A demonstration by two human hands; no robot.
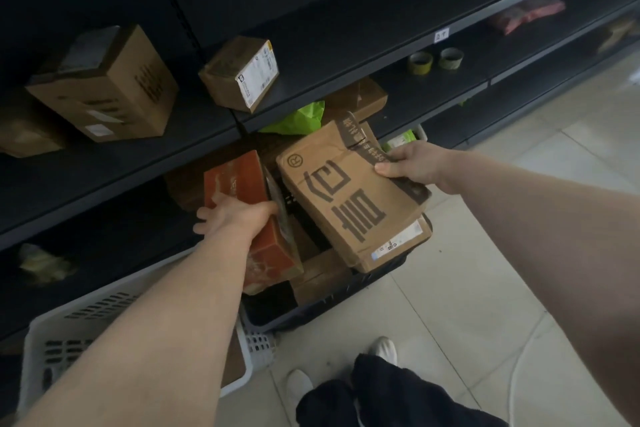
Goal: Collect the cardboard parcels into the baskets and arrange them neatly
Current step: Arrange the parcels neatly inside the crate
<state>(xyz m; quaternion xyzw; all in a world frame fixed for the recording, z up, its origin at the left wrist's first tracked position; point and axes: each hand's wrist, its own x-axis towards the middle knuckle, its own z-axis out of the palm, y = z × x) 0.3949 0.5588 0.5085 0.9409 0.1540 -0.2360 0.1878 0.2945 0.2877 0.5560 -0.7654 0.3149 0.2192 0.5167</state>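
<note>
Our left forearm (pixel 166 322) reaches over the white basket (pixel 45 350); the left grip (pixel 235 215) clasps the orange carton (pixel 239 184) on end. The right grip (pixel 412 163) pinches the printed cardboard parcel (pixel 346 198) by its edge, tilted over the dark basket (pixel 329 305) beneath, likely for slotting alongside.

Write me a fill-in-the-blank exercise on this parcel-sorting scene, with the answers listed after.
1. The box gripped by the left hand is ____ in colour.
2. The right hand holds a brown parcel printed with large ____ characters.
3. The basket beneath the left forearm is ____.
4. The shelf holds ____ tape rolls.

Missing words: orange; black; white; two.
</note>
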